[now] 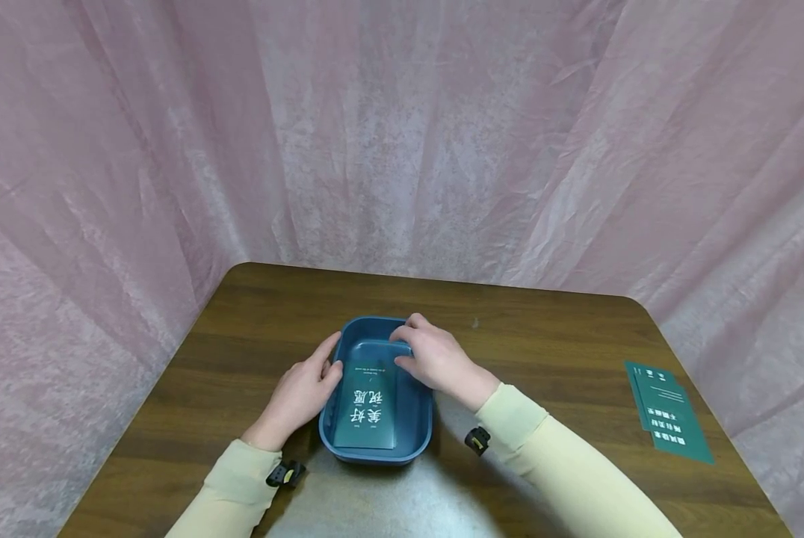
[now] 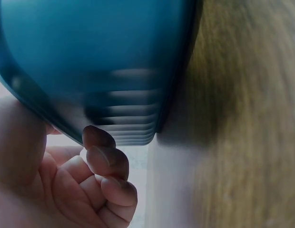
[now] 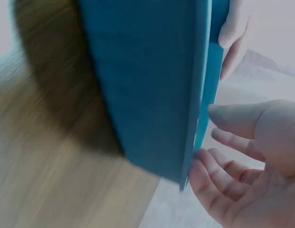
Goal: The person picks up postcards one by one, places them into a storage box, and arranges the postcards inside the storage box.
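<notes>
A dark blue plastic bin [image 1: 410, 448] stands on the table, with a green printed card [image 1: 365, 430] with white characters lying inside. My left hand [image 1: 297, 396] grips the bin's left rim; in the left wrist view its curled fingers [image 2: 107, 161] lie by the slotted outer wall. Over the bin's far right corner is my right hand [image 1: 435, 359], fingers loosely bent and thumb apart from them. The right wrist view shows its fingertips [image 3: 201, 164] at the rim, with nothing plainly pinched. What the fingertips touch inside the bin is partly hidden.
Overlapping green cards [image 1: 681, 426] with white print lie near the right edge of the brown wooden table [image 1: 543, 329]. Pink curtains [image 1: 402, 149] hang behind and on both sides. Dark wrist devices [image 1: 285, 473] sit at both sleeves.
</notes>
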A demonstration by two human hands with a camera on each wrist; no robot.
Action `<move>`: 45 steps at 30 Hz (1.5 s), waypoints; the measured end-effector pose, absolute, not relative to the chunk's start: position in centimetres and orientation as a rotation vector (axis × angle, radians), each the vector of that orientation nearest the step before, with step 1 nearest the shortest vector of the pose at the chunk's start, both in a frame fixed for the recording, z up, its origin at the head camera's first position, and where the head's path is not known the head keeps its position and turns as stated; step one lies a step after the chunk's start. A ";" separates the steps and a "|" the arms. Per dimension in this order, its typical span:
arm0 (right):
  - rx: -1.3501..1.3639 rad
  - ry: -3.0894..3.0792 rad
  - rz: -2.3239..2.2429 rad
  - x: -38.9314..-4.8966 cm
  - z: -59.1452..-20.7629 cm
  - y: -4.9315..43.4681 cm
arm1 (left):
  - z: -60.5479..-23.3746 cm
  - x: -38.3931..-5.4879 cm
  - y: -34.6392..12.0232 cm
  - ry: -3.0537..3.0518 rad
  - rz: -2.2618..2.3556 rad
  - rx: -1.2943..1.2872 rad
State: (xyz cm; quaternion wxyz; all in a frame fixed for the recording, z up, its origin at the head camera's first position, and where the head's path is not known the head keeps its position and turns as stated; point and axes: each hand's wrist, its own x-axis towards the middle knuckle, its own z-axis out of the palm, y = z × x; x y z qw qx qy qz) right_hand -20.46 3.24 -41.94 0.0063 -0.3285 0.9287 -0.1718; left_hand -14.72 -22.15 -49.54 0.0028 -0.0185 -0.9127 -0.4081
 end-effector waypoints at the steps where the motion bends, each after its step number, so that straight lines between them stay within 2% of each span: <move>1: -1.043 2.929 -0.539 -20.5 -42.0 3.7 | -49.5 -14.7 -22.1 -2.861 -1.279 -0.059; 13: -1.075 3.116 -0.527 -20.3 -42.5 10.1 | -49.3 -14.7 -22.0 -2.858 -1.257 -0.051; 26: -0.853 3.177 -0.513 -20.0 -44.1 18.2 | -49.7 -14.8 -22.0 -2.857 -1.271 -0.054; 45: -0.464 3.155 -0.393 -20.1 -45.5 27.4 | -49.6 -14.7 -22.0 -2.858 -1.268 -0.043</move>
